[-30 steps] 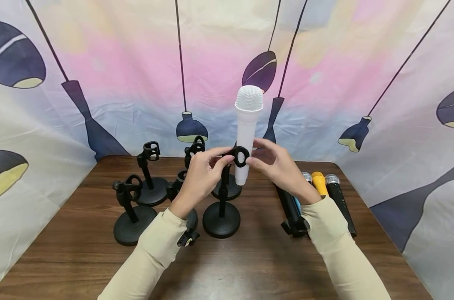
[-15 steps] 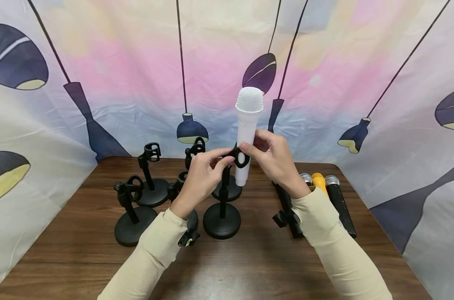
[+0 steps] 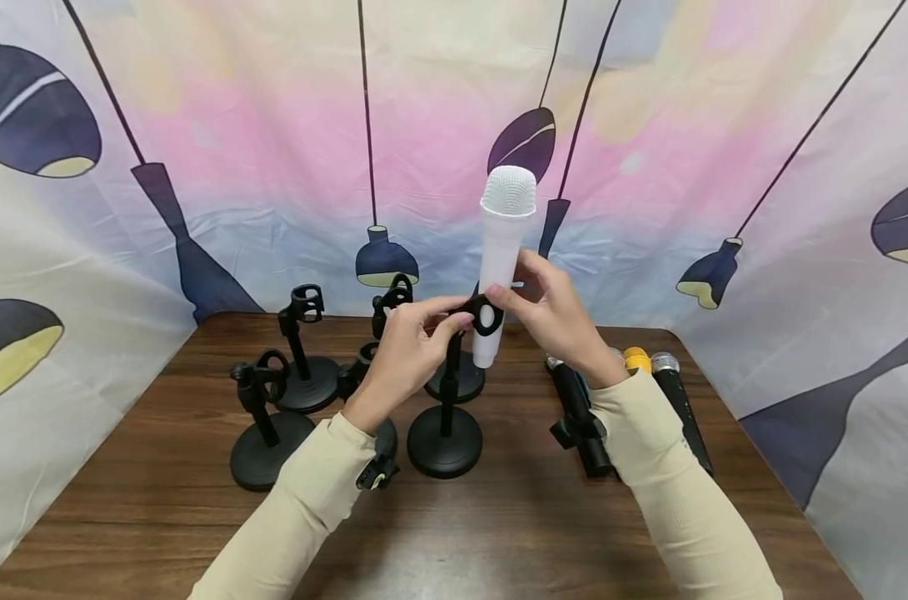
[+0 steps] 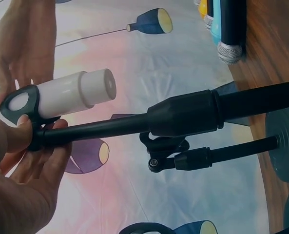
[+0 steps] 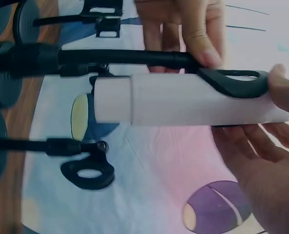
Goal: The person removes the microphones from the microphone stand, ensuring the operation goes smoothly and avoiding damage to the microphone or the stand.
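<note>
A white microphone (image 3: pixel 502 242) stands nearly upright in the head view, mesh head on top, its lower body inside the black clip (image 5: pixel 232 87) of a desk stand. This stand's round base (image 3: pixel 445 446) rests on the table. My left hand (image 3: pixel 405 358) pinches the stand at the joint beneath the clip, thumb on the near side. My right hand (image 3: pixel 562 321) holds the microphone's body just above the clip, its thumb at the clip's upper edge and the other fingers behind. The microphone's blunt tail (image 4: pixel 103 85) sticks out below the clip in the left wrist view.
Several other black microphone stands (image 3: pixel 266 450) occupy the table's left and middle, with clips facing up. On the right lie a black microphone (image 3: pixel 581 417), a yellow one (image 3: pixel 637 359) and another black one (image 3: pixel 679 408), partly behind my right sleeve. A printed cloth (image 3: pixel 274 125) hangs behind.
My right hand has moved up from beside the clip to the microphone's body, its thumb now at the clip's upper edge. Microphone and clip have shifted slightly right; my left hand keeps its pinch.
</note>
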`<state>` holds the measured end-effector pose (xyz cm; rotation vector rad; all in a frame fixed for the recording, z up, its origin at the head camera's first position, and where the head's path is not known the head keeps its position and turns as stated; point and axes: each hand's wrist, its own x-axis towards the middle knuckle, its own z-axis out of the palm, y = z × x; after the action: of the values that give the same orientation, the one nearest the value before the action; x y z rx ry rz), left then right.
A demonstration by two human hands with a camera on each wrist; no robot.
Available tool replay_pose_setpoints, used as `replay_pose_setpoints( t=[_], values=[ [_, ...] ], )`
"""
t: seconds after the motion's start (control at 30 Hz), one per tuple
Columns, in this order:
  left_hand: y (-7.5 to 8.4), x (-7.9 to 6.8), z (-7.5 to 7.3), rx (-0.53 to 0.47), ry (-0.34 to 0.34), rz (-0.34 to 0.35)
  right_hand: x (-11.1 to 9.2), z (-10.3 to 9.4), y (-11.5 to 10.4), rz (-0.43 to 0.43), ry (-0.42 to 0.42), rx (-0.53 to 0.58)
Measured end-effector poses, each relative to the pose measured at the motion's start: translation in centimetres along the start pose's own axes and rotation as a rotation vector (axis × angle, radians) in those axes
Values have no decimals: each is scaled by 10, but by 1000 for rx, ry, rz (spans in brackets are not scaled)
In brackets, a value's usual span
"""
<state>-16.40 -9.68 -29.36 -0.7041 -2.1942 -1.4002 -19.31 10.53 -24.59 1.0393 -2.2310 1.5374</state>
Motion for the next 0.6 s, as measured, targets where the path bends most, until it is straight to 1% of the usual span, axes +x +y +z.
replay_pose_setpoints(
  t=[0.1,0.17,0.27,0.33,0.4,0.5,0.6],
  values=[
    [0,0,-1,-9,0,5,2,3,-1,-47,48,-53],
    [0,0,-1,-8,3,5,3,3,-1,-69,59,-89],
    [1,0,0,-3,-2,-5,2,1,2,-62,13,-59],
    [1,0,1,1,-5,-15,1,-1,6,-47,-22,1],
    [2,0,1,2,-10,-19,-1,-3,9,-44,-35,54],
    [3,0,1,0,-5,-15,-2,-4,10,-80,3,35],
    [4,-1,0,1,5,-12,-1,-2,8,-121,41,-21]
  ],
)
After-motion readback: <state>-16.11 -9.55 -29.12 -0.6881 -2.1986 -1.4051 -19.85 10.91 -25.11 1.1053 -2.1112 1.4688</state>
